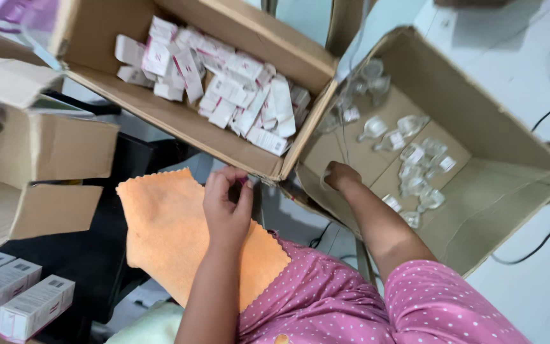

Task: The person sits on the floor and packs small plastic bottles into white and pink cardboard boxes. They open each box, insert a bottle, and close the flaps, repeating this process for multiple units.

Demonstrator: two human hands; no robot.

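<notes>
Bottles [415, 159] lie beyond right hand [340, 175]'s closed grip inside carton [510, 172].

Packing workroom: we count open cartons [498, 191], one of small white packets [224, 83], one of clear glass bottles [408, 159], plus boxed stock [33, 306].

Two large open cardboard boxes sit side by side: the left box [179, 121] holds a heap of white-and-pink cartons [224, 89], too many to count, and the right box [479, 197] holds roughly fifteen small clear bottles [408, 159]. One orange cloth [167, 223] lies below. Three long white cartons [14, 296] lie at the lower left corner.
</notes>
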